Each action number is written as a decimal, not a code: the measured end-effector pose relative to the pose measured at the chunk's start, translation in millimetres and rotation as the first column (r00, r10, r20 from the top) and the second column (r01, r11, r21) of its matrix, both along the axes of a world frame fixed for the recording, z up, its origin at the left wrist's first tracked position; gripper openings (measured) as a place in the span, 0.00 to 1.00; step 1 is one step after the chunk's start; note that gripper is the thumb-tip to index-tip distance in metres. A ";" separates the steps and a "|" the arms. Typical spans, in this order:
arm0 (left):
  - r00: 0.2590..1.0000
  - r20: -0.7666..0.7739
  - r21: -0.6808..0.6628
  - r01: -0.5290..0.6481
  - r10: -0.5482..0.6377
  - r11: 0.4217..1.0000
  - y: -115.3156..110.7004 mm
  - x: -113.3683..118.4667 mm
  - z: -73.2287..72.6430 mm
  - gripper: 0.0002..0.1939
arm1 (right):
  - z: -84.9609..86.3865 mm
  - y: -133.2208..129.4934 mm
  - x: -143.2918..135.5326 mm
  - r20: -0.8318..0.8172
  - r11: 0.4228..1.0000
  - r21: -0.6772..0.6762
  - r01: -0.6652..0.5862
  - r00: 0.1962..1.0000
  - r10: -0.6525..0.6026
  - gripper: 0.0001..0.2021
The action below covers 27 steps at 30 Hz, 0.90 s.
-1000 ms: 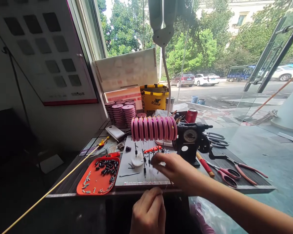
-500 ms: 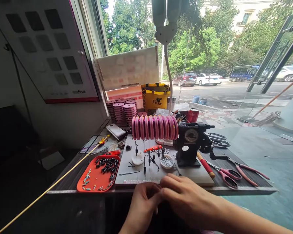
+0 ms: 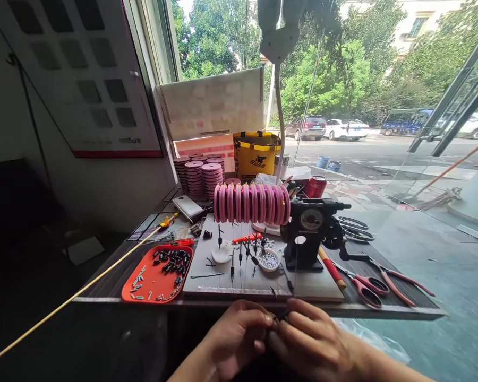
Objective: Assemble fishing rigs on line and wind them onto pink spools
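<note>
My left hand (image 3: 237, 331) is closed in a pinch just off the front edge of the board (image 3: 318, 284). Fingertips nearly touching it, my right hand (image 3: 313, 337) is also closed. A small dark piece (image 3: 281, 317) shows between them, too small to name. Above hangs a row of pink line spools (image 3: 252, 204) on a black hand-cranked winder (image 3: 308, 233). Thin lines run down from the spools, with black stoppers (image 3: 240, 255) on them. Another dark piece (image 3: 290, 285) hangs on a line just above my right hand.
A red tray (image 3: 143, 270) with black parts and small tubes lies left. A white bowl of grey beads (image 3: 268, 261) sits on the board. Scissors (image 3: 368, 289) and pliers (image 3: 398, 284) lie right. A yellow rod (image 3: 71, 301) crosses the left side; stacked pink spools (image 3: 212, 180) stand behind.
Both hands have moved lower and a little to the right, and their fingertips have drawn slightly apart, so a small dark piece shows between them. The view has shifted slightly.
</note>
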<state>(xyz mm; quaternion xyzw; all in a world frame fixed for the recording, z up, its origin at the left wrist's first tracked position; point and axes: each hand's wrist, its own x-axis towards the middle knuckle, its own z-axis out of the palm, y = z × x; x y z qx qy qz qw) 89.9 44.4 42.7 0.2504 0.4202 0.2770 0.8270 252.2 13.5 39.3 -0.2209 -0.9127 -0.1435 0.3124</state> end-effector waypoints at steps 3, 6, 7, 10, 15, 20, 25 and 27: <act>1.000 0.030 0.005 -0.006 0.006 1.000 1.2 -1.5 -1.8 0.04 | 5.6 -1.6 3.4 0.018 0.997 -0.055 -0.050 0.999 0.051 0.18; 0.999 0.052 0.004 -0.005 0.005 1.000 2.0 -2.1 -2.5 0.04 | 9.1 -1.8 7.0 -0.012 0.989 -0.115 -0.088 0.996 0.087 0.19; 0.999 0.051 -0.003 -0.006 0.006 1.000 1.9 -2.2 -2.5 0.04 | 10.0 -1.3 7.7 -0.024 0.988 -0.124 -0.095 0.995 0.093 0.19; 0.999 0.038 -0.035 -0.021 0.023 0.999 1.2 -2.7 -2.1 0.05 | 12.3 1.6 8.1 -0.011 0.988 -0.111 -0.107 0.994 0.107 0.18; 0.998 0.045 -0.069 -0.046 0.049 0.997 -0.4 -3.9 -0.4 0.06 | 11.2 6.5 3.4 0.055 0.993 -0.044 -0.107 0.993 0.109 0.18; 0.998 0.029 -0.063 -0.049 0.051 0.997 -2.0 -3.3 0.0 0.05 | 9.2 4.6 -0.2 0.061 0.996 -0.054 -0.071 0.995 0.075 0.17; 0.993 -0.114 0.244 0.043 -0.015 0.969 -0.6 -1.6 -1.7 0.02 | 7.9 0.1 -2.7 0.076 0.989 -0.143 -0.029 0.996 0.040 0.16; 0.965 -0.261 0.519 0.142 -0.002 0.843 0.2 -2.3 -0.1 0.03 | 6.4 -0.3 -4.5 0.023 0.975 -0.220 -0.031 0.999 0.037 0.15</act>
